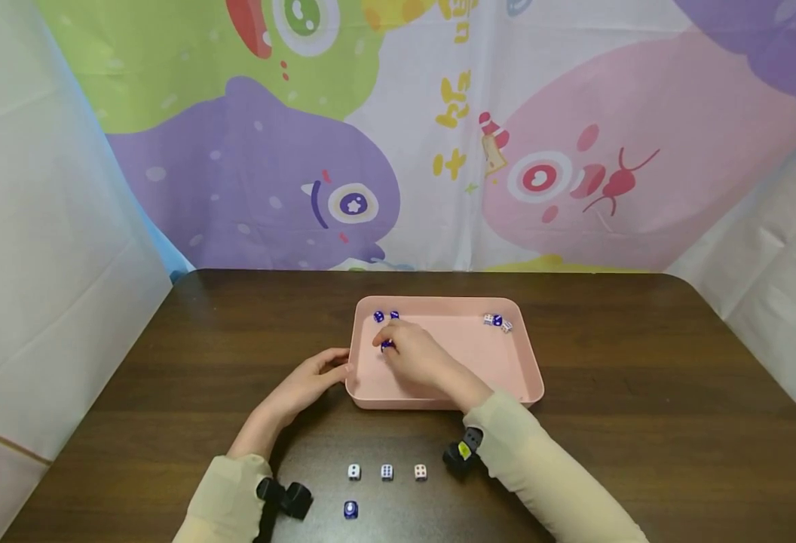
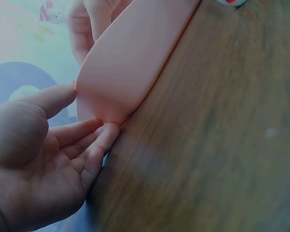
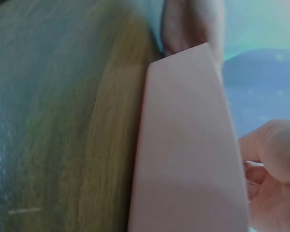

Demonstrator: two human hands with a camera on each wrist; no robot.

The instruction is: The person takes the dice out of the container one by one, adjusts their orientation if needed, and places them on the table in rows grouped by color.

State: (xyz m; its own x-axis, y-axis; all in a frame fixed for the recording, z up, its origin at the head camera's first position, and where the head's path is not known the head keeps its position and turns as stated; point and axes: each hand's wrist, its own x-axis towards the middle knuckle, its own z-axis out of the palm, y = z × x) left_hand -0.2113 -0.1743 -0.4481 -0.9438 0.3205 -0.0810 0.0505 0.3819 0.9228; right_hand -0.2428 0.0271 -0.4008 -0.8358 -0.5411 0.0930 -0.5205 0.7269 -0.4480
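In the head view my right hand [image 1: 417,354] reaches into the pink tray [image 1: 452,403] and pinches a blue die [image 1: 387,345] with its fingertips. My left hand [image 1: 310,383] rests against the tray's left side, its thumb and fingers touching the outside of the wall. Behind the right hand, one blue die [image 1: 378,317] and another blue die [image 1: 394,315] lie near the back left corner. Two white dice [image 1: 506,326] and a blue die [image 1: 497,320] sit together at the back right. The right wrist view hides the right fingertips behind the tray wall.
Before the tray, three white dice [image 1: 387,473] stand in a spaced row on the dark wooden table [image 1: 167,392]. A single blue die [image 1: 350,510] lies nearer, below the leftmost one. A cartoon-print curtain [image 1: 425,136] hangs behind the table.
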